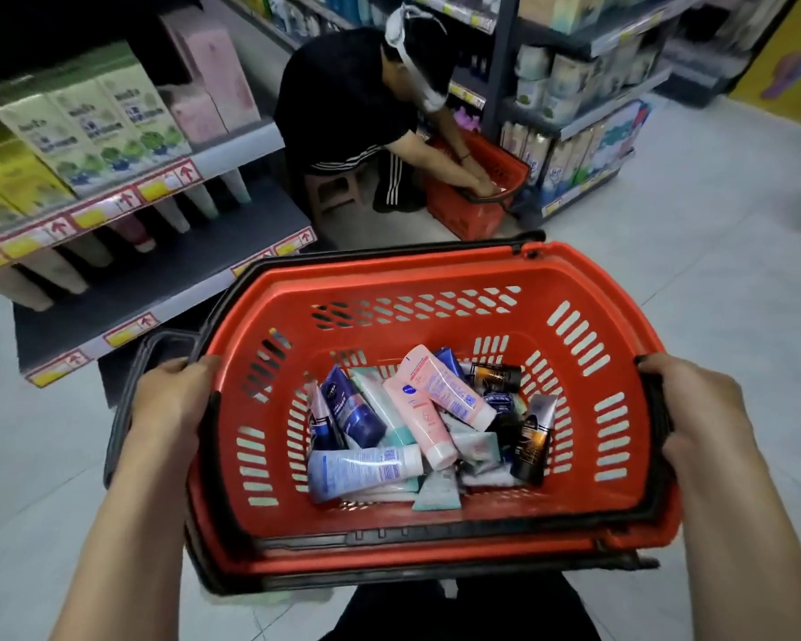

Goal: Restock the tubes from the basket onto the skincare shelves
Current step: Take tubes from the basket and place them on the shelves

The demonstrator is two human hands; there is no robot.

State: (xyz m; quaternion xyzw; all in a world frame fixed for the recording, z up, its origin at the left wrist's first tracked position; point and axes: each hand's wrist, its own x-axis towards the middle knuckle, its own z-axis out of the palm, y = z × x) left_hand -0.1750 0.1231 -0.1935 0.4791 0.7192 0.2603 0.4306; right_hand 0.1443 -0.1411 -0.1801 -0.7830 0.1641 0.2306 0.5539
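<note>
left hand point(172, 400) clasps the left rim of the red basket point(435, 277), and right hand point(699, 409) clasps the right rim, over the black handle point(482, 533). the tubes point(417, 418) lie heaped on the basket's bottom. shelves point(167, 289) stand to the left, with boxes point(89, 127) above a row of stock point(126, 233) and bare dark boards nearer. ahead, a person point(343, 108) on a stool point(338, 192) bends into a second basket point(472, 215), filling the aisle. open floor point(713, 247) lies to the right.
</note>
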